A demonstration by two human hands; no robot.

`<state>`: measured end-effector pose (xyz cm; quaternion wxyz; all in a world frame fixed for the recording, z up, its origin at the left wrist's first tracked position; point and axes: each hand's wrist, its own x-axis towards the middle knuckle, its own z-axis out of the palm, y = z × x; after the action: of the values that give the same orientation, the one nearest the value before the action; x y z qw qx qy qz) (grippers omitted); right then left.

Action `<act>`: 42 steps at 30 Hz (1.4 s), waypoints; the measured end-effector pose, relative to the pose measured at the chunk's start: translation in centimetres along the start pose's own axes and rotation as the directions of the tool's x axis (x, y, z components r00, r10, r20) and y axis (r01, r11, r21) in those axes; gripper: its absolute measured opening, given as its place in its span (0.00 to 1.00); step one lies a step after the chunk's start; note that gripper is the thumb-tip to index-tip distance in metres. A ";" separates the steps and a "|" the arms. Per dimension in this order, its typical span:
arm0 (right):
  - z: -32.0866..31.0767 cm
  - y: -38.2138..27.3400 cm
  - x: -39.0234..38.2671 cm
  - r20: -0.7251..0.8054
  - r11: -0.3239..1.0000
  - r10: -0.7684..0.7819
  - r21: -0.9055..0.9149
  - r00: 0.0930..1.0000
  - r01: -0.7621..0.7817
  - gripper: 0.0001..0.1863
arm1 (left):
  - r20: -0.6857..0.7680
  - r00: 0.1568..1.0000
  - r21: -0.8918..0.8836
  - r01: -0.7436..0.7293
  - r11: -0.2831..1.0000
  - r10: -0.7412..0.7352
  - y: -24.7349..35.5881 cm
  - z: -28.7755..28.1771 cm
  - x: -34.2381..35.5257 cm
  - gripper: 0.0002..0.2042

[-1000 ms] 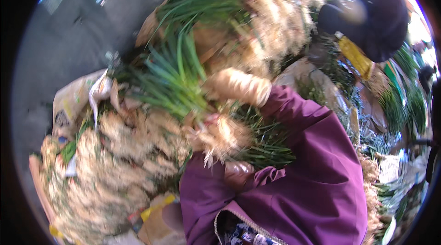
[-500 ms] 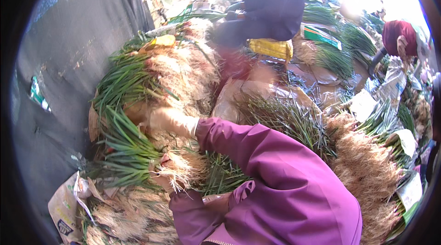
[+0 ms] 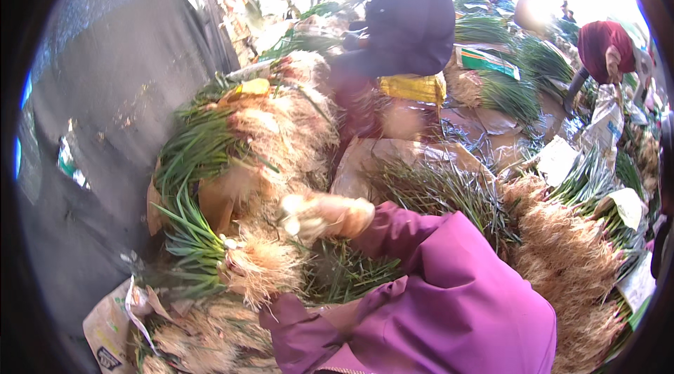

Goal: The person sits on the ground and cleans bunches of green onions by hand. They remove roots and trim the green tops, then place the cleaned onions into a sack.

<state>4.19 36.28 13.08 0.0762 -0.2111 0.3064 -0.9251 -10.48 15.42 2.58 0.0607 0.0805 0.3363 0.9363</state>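
A bunch of green onions (image 3: 263,262), leaves to the left and pale stringy roots to the right, is at the end of my left purple sleeve (image 3: 298,328). My left hand is beneath the roots and mostly hidden; the bunch appears to rest in its grip. My right hand (image 3: 319,215), in a pale glove, is just above and right of the bunch, apart from it. Motion smears its fingers, so what they hold is unclear. Beyond lies a large heap of green onions (image 3: 281,121), roots facing right. Loose dark green leaves (image 3: 347,272) lie below my right forearm.
A dark sheet wall (image 3: 105,128) rises at the left. More rooted onions (image 3: 203,342) lie near a printed sack (image 3: 105,332) at the lower left. A long onion row (image 3: 562,255) runs along the right. A person in dark clothes (image 3: 411,19) sits ahead beside a yellow package (image 3: 414,88).
My right hand has moved right and slightly down, away from the leaves and heap. The bunch at my left hand now shows more roots fanned out. The person ahead has shifted slightly.
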 end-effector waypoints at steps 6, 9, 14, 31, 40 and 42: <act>-7.7 -1.1 -0.2 -0.148 0.635 0.502 -0.606 0.852 -0.479 0.21 | 0.276 0.902 0.298 -0.409 0.862 0.333 1.2 -7.3 0.8 0.19; -10.6 1.1 1.8 -0.232 -0.447 0.267 -0.890 0.935 -0.093 0.14 | 0.352 0.905 0.171 -0.313 0.934 0.239 1.7 -7.7 1.1 0.20; -9.9 -0.1 11.3 0.014 -0.548 -0.445 -0.795 0.895 -0.260 0.07 | -0.015 0.991 -0.390 0.118 0.913 -0.135 1.8 -2.9 0.9 0.23; -8.5 -0.9 10.4 -0.172 -0.323 -0.540 -0.861 0.824 -0.392 0.16 | 0.209 0.968 -0.203 0.181 0.962 -0.139 1.6 2.2 -0.8 0.19; -4.3 1.3 2.8 0.150 -0.448 -0.065 -0.888 0.986 0.106 0.18 | 0.158 0.962 -0.186 0.250 0.950 -0.222 2.0 2.6 -1.5 0.19; -3.7 2.1 1.1 -0.103 -0.127 0.012 -0.987 0.995 -0.101 0.16 | 0.209 0.936 -0.111 0.312 0.944 -0.285 1.4 2.6 -2.0 0.16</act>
<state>1.62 36.32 9.53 -0.0778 -0.1559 0.9068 -0.3838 -8.13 15.62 5.23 0.2398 0.1126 0.2699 0.9257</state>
